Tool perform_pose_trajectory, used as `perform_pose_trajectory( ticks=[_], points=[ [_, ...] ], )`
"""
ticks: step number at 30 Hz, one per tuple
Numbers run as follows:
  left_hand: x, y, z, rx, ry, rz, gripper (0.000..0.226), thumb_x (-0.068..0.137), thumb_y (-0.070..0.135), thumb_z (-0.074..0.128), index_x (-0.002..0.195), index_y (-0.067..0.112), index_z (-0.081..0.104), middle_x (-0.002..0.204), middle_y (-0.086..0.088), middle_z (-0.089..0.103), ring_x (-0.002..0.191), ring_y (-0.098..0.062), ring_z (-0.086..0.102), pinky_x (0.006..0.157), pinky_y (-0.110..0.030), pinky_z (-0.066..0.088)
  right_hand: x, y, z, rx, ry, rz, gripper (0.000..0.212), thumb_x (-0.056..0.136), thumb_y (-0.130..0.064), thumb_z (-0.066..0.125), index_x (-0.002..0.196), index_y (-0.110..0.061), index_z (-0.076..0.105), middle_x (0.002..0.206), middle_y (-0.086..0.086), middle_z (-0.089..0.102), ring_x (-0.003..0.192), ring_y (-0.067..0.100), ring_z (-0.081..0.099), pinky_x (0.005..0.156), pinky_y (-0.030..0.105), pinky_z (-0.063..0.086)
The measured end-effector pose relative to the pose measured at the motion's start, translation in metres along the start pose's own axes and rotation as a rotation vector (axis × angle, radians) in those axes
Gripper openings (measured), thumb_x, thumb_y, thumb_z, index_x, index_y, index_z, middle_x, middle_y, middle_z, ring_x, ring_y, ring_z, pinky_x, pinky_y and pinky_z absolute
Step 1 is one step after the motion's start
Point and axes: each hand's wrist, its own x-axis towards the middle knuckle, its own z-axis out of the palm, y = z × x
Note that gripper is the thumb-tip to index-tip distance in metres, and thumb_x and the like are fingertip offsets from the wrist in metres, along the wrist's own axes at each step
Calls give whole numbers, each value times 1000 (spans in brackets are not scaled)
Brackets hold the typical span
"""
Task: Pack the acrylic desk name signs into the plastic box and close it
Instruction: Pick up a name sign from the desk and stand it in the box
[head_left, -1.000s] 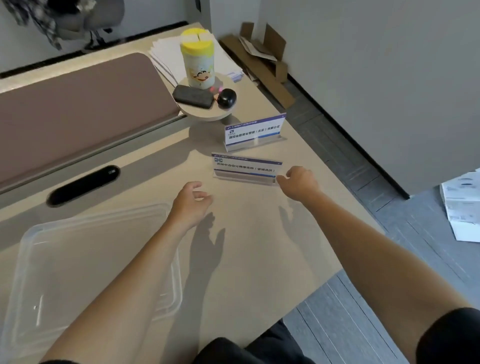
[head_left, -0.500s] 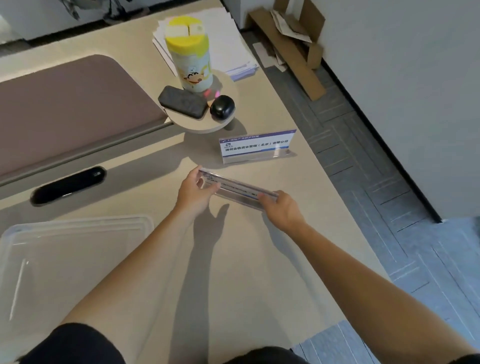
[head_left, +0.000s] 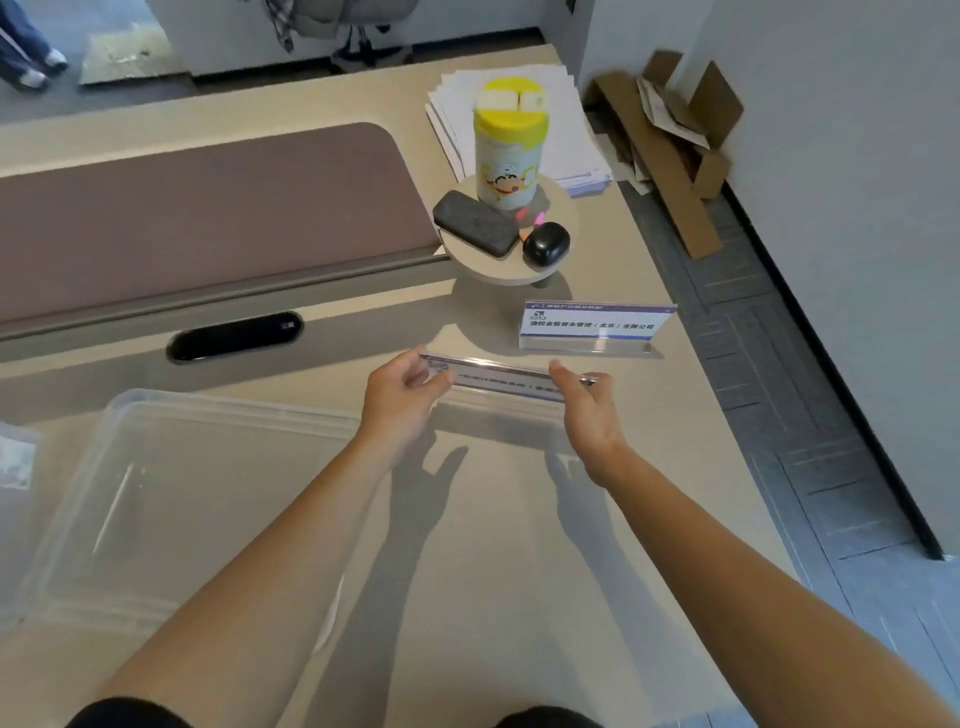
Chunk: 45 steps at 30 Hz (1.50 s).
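Both hands hold one acrylic name sign (head_left: 501, 378) by its ends, lifted off the desk and tilted flat so its top edge faces me. My left hand (head_left: 402, 400) grips its left end, my right hand (head_left: 589, 410) its right end. A second acrylic name sign (head_left: 592, 325), with blue bands and dark print, stands upright on the desk just behind. The clear plastic box (head_left: 223, 415) lies open to the left of my left hand, nothing visible inside. Its lid is not clearly in view.
A small round shelf (head_left: 511, 267) behind the signs carries a yellow-capped bottle (head_left: 509, 150), a dark case (head_left: 475, 223) and a black earbud case (head_left: 545, 244). A paper stack (head_left: 571, 140) lies beyond. A brown divider panel (head_left: 208, 218) runs at the left. The desk's right edge drops to the floor.
Both hands took hold of the nearer sign, lifted it off the desk and tipped it flat. It has since shifted a little toward me. The camera view has also moved.
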Motion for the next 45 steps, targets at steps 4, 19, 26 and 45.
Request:
perform_pose_trajectory(
  ticks=[4,19,26,45],
  points=[
    [-36,-1,-42,-31,-14,24,47,79,40,77,123,31,64,133,5,59,125,-11,53,102,-31,43,-26,-9,25,115,-72,47,49,90,-50,61,122,-21,38,125,4,56,115,25,53,102,48,38],
    [-224,-55,-216,-54,-45,306,90,88,29,71,153,43,10,141,6,36,130,-9,41,110,-30,33,-217,-5,158,325,-156,30,84,62,-74,65,129,-27,47,114,12,70,106,34,66,109,65,31],
    [-284,-70,-278,-205,149,359,39,83,51,65,121,45,58,116,12,65,114,-12,59,98,-43,51,-294,-23,212,223,-175,-170,34,93,-45,55,119,-26,43,103,1,59,93,19,58,97,51,44],
    [-297,-93,-400,-345,-4,110,75,64,56,81,132,46,52,134,-7,58,123,-29,55,110,-54,37,-350,-99,387,-247,-789,-674,50,91,-33,67,118,8,57,96,7,57,67,-5,61,67,26,50]
  ],
)
